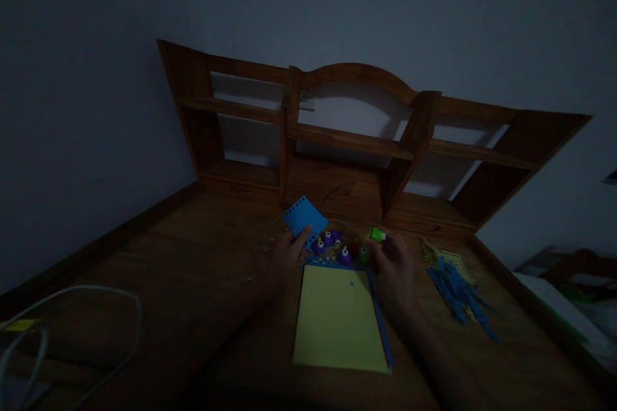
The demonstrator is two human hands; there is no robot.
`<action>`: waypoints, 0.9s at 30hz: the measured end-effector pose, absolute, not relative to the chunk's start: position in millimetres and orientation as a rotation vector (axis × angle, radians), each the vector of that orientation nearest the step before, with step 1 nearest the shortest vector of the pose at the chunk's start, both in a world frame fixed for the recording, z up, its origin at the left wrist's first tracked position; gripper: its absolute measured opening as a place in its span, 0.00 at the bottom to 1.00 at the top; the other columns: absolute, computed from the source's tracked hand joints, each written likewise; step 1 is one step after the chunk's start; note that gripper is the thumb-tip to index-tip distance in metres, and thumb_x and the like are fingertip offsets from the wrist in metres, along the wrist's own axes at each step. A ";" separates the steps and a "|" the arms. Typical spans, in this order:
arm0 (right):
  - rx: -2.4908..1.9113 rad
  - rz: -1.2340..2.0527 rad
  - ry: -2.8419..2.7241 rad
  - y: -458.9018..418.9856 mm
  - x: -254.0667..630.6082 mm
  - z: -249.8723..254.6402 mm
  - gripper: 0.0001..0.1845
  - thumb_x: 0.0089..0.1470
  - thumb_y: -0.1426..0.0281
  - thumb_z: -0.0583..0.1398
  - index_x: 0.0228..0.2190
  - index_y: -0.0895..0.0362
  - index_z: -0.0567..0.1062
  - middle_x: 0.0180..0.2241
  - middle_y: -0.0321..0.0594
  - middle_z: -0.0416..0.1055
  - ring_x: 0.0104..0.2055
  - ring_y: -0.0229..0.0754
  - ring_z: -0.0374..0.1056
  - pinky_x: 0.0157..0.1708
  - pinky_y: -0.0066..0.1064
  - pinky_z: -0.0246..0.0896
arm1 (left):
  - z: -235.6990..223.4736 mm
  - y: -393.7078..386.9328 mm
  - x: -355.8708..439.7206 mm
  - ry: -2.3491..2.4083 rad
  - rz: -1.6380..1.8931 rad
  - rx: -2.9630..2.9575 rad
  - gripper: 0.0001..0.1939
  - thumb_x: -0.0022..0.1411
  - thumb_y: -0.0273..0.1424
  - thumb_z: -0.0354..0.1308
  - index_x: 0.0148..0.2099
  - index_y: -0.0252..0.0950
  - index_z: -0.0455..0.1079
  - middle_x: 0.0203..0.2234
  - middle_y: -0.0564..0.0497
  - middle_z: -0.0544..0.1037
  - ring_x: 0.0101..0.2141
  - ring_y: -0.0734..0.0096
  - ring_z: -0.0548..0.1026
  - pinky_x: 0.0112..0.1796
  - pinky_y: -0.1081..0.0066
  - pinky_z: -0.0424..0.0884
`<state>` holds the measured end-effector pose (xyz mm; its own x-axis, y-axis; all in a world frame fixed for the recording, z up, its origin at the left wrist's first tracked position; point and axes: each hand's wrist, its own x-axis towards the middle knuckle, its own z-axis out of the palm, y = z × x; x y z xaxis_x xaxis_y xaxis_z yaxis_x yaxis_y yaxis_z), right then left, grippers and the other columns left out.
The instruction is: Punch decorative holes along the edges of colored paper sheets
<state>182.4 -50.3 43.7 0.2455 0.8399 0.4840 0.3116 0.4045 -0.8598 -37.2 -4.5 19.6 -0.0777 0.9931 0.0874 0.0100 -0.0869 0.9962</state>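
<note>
My left hand point(288, 249) pinches a blue paper card point(304, 217) with its thumb on the front; small punched holes run along the card's upper left edge and near its bottom. In my right hand point(396, 263) is a small bright green and white object point(377, 234), which looks like a craft punch, held at the fingertips apart from the card. Between the hands lie several small purple punches point(344, 255) with white tops, and a darker green one point(362, 255). A stack of coloured paper, yellow sheet point(340, 318) on top, lies below them.
Blue paper strips point(457, 289) are heaped over a perforated yellow piece point(450, 259) at the right. Small yellow paper bits lie around the punches. A wooden shelf unit point(351, 137) stands at the back of the desk point(193, 257). A white cable point(137, 314) loops at the left.
</note>
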 end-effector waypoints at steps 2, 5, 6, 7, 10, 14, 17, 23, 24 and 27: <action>-1.158 0.504 -1.262 -47.6 187.4 46.8 0.22 0.51 0.62 0.61 0.48 0.55 0.70 0.45 0.46 0.69 0.46 0.48 0.66 0.44 0.40 0.63 | 21.2 -4.4 -39.0 1.213 1.357 1.243 0.25 0.55 0.50 0.54 0.19 0.35 0.57 0.11 0.57 0.61 0.14 0.78 0.61 0.17 0.77 0.55; -1.164 0.495 -1.172 -42.0 188.7 47.1 0.25 0.50 0.61 0.61 0.49 0.56 0.68 0.43 0.47 0.71 0.44 0.48 0.68 0.41 0.40 0.65 | 22.5 -2.7 -42.6 1.188 1.395 1.239 0.25 0.56 0.50 0.53 0.19 0.36 0.57 0.10 0.58 0.59 0.13 0.79 0.59 0.17 0.77 0.55; -1.176 0.476 -1.170 -39.9 188.8 48.0 0.25 0.49 0.60 0.62 0.49 0.56 0.68 0.43 0.46 0.71 0.43 0.48 0.69 0.40 0.39 0.65 | 22.7 -1.9 -43.8 1.184 1.410 1.238 0.26 0.56 0.50 0.53 0.19 0.36 0.56 0.10 0.58 0.59 0.13 0.79 0.59 0.17 0.77 0.54; -1.201 0.455 -1.205 -37.4 189.2 50.1 0.25 0.49 0.60 0.62 0.47 0.56 0.68 0.42 0.46 0.72 0.41 0.48 0.70 0.37 0.38 0.66 | 22.8 -1.1 -44.7 1.182 1.426 1.241 0.25 0.56 0.50 0.53 0.19 0.35 0.56 0.10 0.58 0.59 0.13 0.79 0.59 0.17 0.77 0.54; -1.344 0.362 -1.477 -26.8 194.2 62.4 0.19 0.49 0.60 0.62 0.41 0.56 0.71 0.36 0.44 0.74 0.35 0.46 0.72 0.31 0.34 0.66 | 22.1 1.1 -46.1 1.168 1.470 1.262 0.24 0.57 0.49 0.53 0.20 0.35 0.57 0.11 0.58 0.60 0.13 0.79 0.59 0.17 0.78 0.54; -1.560 0.155 -1.951 -3.0 205.9 75.2 0.12 0.54 0.67 0.57 0.41 0.57 0.71 0.35 0.44 0.76 0.35 0.43 0.73 0.31 0.28 0.62 | 18.2 4.2 -46.0 1.179 1.467 1.283 0.24 0.56 0.50 0.53 0.22 0.35 0.58 0.12 0.59 0.60 0.14 0.79 0.60 0.17 0.78 0.54; -1.837 -0.110 -2.245 14.9 211.7 71.2 0.14 0.55 0.73 0.55 0.44 0.59 0.70 0.36 0.48 0.76 0.37 0.44 0.72 0.32 0.28 0.60 | 14.3 6.8 -46.4 1.188 1.480 1.273 0.24 0.55 0.52 0.53 0.22 0.35 0.58 0.12 0.58 0.60 0.14 0.79 0.59 0.17 0.78 0.53; -1.943 -0.178 -2.443 31.6 215.3 53.2 0.09 0.54 0.74 0.56 0.35 0.61 0.76 0.35 0.53 0.76 0.39 0.48 0.72 0.35 0.29 0.59 | 12.1 7.6 -46.3 1.187 1.490 1.280 0.24 0.54 0.51 0.54 0.22 0.35 0.59 0.12 0.58 0.59 0.14 0.80 0.58 0.17 0.79 0.52; -1.943 -0.174 -2.460 32.4 215.9 50.8 0.09 0.53 0.74 0.56 0.35 0.61 0.76 0.35 0.53 0.76 0.39 0.48 0.72 0.36 0.29 0.59 | 12.5 7.0 -45.9 1.178 1.489 1.272 0.24 0.54 0.51 0.54 0.22 0.35 0.58 0.12 0.58 0.59 0.14 0.80 0.58 0.17 0.79 0.52; -1.910 -0.163 -2.491 33.1 218.8 43.9 0.12 0.52 0.77 0.57 0.39 0.60 0.75 0.37 0.51 0.75 0.40 0.47 0.71 0.37 0.29 0.59 | 13.6 5.7 -45.1 1.147 1.473 1.268 0.25 0.55 0.51 0.53 0.22 0.35 0.57 0.12 0.59 0.59 0.14 0.80 0.57 0.16 0.79 0.52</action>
